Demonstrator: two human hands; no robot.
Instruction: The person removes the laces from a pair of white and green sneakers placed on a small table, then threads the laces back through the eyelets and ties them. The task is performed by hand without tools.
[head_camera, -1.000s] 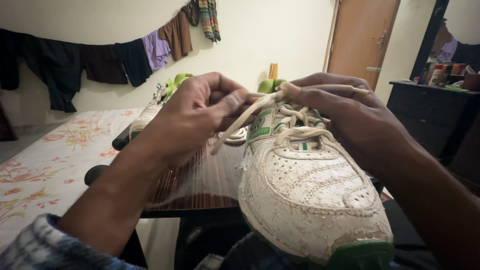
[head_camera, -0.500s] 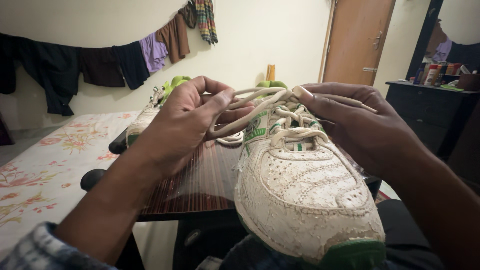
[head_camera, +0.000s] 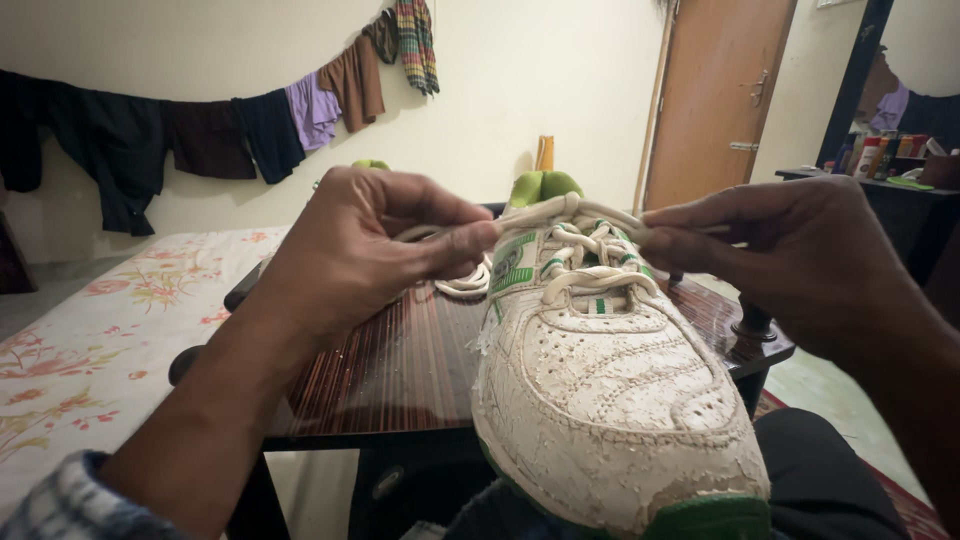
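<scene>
bare hands (head_camera: 370, 250); left forearm uncovered, pale checked sleeve (head_camera: 70, 505) bunched at elbow (blue-grey weave).

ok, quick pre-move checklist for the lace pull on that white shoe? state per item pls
1. Left hand pinching its lace end: ok.
2. Right hand pinching the other end: ok, though the end itself is mostly hidden by the fingers.
3. Lace crossing sits on top of the shoe's tongue: ok.
4. Lower laces snug across the eyelets: cannot tell, some look loose.
5. Shoe steady, toe toward camera, resting over the lap: ok.
6. Table edge behind the shoe, apart from the lace path: ok.
</scene>
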